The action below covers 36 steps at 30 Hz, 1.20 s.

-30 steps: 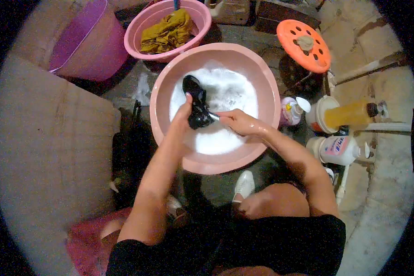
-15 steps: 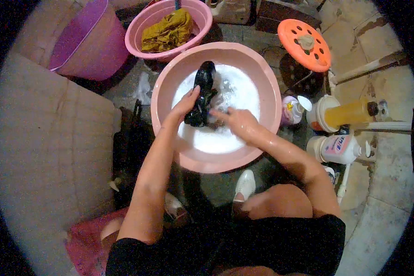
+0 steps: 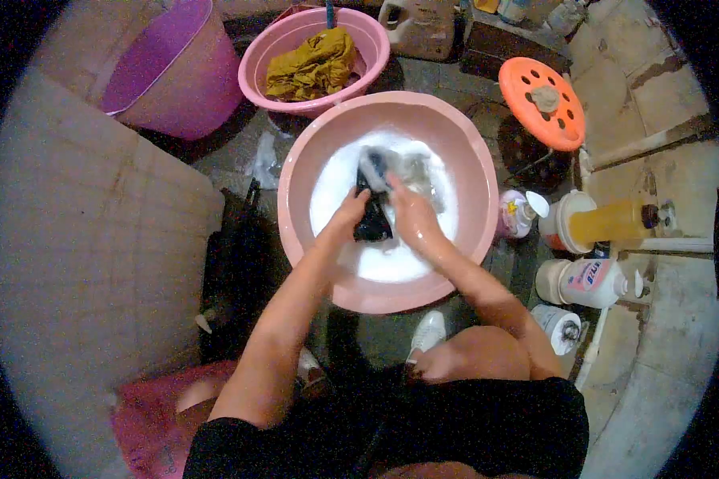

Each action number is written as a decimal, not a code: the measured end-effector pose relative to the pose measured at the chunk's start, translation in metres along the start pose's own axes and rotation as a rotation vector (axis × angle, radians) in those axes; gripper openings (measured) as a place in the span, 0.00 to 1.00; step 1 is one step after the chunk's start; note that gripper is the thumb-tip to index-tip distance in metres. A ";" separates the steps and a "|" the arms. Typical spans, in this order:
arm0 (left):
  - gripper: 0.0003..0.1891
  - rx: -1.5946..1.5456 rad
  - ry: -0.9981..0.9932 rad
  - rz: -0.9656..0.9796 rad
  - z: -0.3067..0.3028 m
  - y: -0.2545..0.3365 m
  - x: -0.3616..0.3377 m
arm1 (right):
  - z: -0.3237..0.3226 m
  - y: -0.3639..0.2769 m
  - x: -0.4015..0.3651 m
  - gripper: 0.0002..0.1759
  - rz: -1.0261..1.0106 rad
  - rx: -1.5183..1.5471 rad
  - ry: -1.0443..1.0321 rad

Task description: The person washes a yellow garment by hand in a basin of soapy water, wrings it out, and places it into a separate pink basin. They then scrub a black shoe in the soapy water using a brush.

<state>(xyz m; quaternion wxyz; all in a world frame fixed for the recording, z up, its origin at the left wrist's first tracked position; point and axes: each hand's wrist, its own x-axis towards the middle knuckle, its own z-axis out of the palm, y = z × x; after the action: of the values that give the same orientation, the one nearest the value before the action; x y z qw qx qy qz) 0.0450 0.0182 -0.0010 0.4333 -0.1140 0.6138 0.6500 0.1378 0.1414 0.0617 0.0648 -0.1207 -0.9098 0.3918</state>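
Observation:
A wide pink basin (image 3: 295,199) holds water with thick white suds (image 3: 391,267). Inside it is a wet, glossy black item (image 3: 371,222), long and shoe-shaped, its far end covered in foam. My left hand (image 3: 350,214) grips this item from the left side, thumb on top. My right hand (image 3: 414,214) is at the right side of its foamy end, fingers bent together. Foam and blur there leave me unable to tell what the right fingers hold.
Behind stands a smaller pink tub (image 3: 252,76) with mustard-yellow cloth (image 3: 311,65); a purple bucket (image 3: 176,88) is at left. To the right are an orange stool (image 3: 527,92), a pump bottle (image 3: 515,214), a yellow-liquid bottle (image 3: 615,223) and a white bottle (image 3: 599,281). A wall (image 3: 128,239) runs along the left.
The black item has gone lower into the suds, and foam now covers its far end. My right hand has moved in against that end. The view has shifted slightly.

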 end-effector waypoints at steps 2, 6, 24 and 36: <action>0.16 0.040 -0.116 0.022 0.000 -0.019 0.010 | 0.001 0.007 0.007 0.28 0.007 -0.205 -0.064; 0.21 -0.050 -0.167 0.023 0.016 -0.026 -0.018 | 0.015 0.054 0.037 0.27 -0.027 -0.247 0.021; 0.34 -0.266 -0.006 -0.015 0.007 -0.004 -0.011 | 0.004 0.002 -0.030 0.24 -0.065 -0.051 -0.174; 0.18 -0.358 -0.190 -0.310 0.040 0.002 -0.049 | 0.005 0.030 0.003 0.21 0.061 -0.109 -0.173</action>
<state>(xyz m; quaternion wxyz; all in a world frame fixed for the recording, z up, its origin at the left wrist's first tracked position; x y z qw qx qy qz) 0.0881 0.0342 0.0426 0.5566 -0.2201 0.4204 0.6820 0.1389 0.1585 0.0370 -0.0327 -0.1176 -0.9278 0.3527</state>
